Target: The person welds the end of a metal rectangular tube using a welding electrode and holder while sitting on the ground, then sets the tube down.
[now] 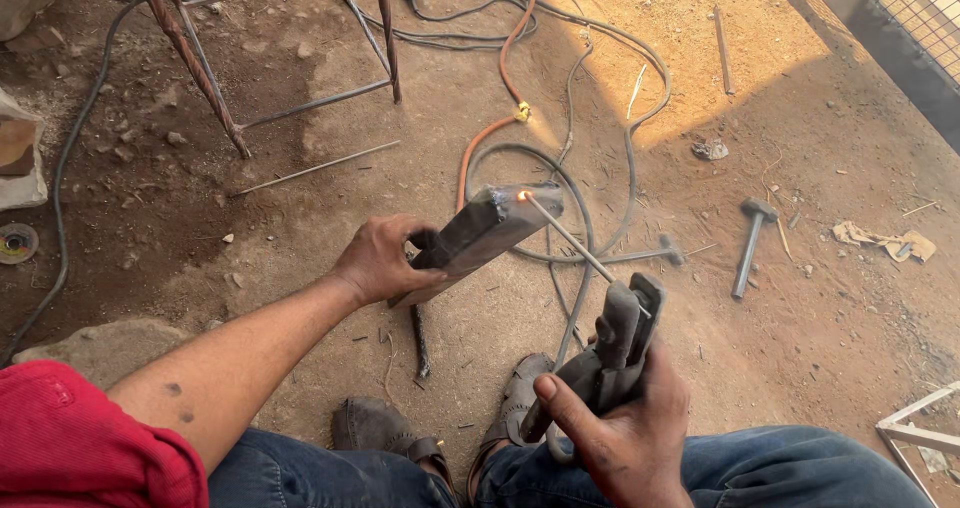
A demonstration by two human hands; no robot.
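Note:
My left hand grips a dark rectangular metal piece and holds it tilted above the dirt floor. My right hand is closed around a grey welding electrode holder. A thin welding rod runs from the holder up to the far top corner of the metal piece, where its tip glows orange. Both hands are over my knees, which are in blue jeans, and my sandalled feet show below.
Grey and orange cables loop across the ground ahead. A hammer lies to the right, a second one nearer the cables. A rebar frame stands at upper left, a grinding disc at far left, a white frame corner at lower right.

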